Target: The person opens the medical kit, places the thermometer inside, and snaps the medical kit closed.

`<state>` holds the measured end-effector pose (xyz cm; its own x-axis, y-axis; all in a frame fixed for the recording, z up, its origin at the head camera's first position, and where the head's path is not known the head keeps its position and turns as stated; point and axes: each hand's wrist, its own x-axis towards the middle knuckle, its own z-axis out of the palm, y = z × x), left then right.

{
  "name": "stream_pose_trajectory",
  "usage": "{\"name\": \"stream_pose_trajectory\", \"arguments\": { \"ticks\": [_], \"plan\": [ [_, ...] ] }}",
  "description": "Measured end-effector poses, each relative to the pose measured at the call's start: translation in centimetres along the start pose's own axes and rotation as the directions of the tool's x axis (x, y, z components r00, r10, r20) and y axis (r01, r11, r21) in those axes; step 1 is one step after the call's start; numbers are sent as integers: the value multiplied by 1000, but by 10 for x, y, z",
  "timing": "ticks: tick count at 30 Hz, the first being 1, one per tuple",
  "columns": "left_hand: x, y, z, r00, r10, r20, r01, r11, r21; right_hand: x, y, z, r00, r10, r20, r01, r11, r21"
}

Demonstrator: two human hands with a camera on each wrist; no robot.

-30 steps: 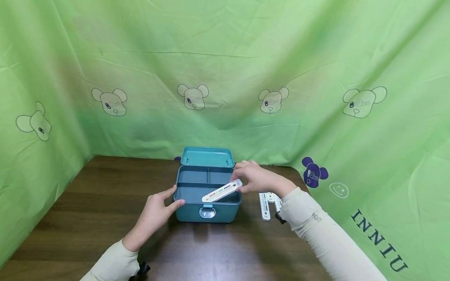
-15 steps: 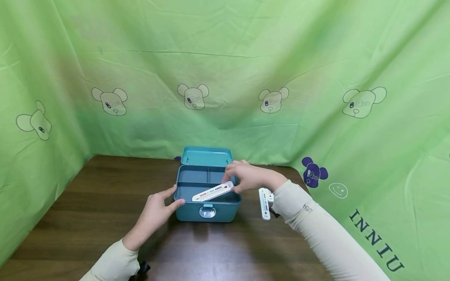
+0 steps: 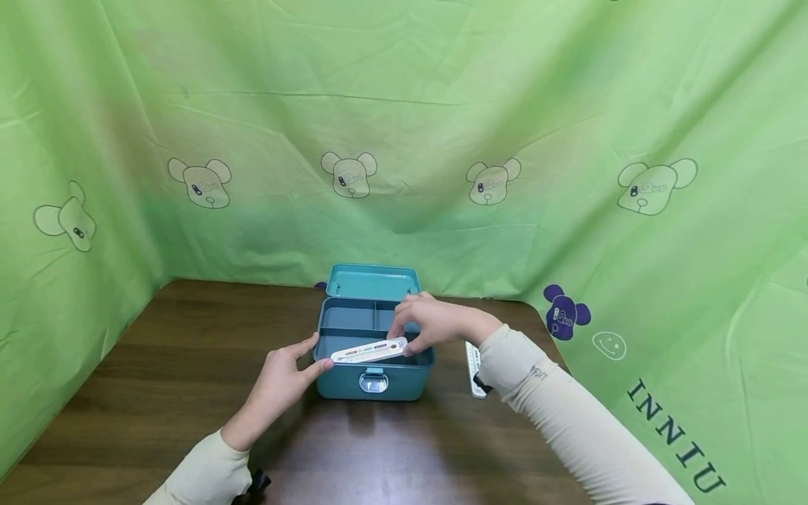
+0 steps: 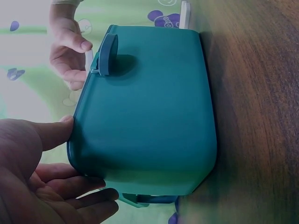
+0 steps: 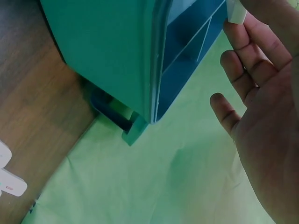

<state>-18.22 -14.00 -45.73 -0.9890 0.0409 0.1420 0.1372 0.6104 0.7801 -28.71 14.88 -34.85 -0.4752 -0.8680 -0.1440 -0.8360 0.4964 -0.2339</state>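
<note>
A teal storage box (image 3: 398,386) stands on the table with its lid (image 3: 372,282) tipped back. My left hand (image 3: 284,379) rests at its front left corner; in the left wrist view the thumb touches the rim and the fingers extend along the side of the box (image 4: 149,112). My right hand (image 3: 435,324) pinches one end of a white strip thermometer (image 3: 369,350) with coloured markings. That thermometer slants over the front compartment, its far end near my left thumb. In the right wrist view only the end of the thermometer (image 5: 236,11) shows between the fingers.
Another white thermometer (image 3: 473,375) lies on the table to the right of the box, partly behind my right sleeve. The right wrist view shows white strip ends (image 5: 11,182) there. Dividers split the back of the box. A green curtain (image 3: 404,231) hangs behind the table (image 3: 189,351).
My right hand has moved left and slightly down with the thermometer, which now lies flatter across the box's front. The right sleeve covers more of the thermometers on the table. My left hand stays put.
</note>
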Motion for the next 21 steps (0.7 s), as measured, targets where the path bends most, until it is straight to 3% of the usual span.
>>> {"name": "stream_pose_trajectory", "arguments": {
  "ticks": [21],
  "plan": [
    [0,0,0,1000,21,-23,-21,1000,-8,12,2,27,1000,-6,-28,8,998,59]
  ]
}}
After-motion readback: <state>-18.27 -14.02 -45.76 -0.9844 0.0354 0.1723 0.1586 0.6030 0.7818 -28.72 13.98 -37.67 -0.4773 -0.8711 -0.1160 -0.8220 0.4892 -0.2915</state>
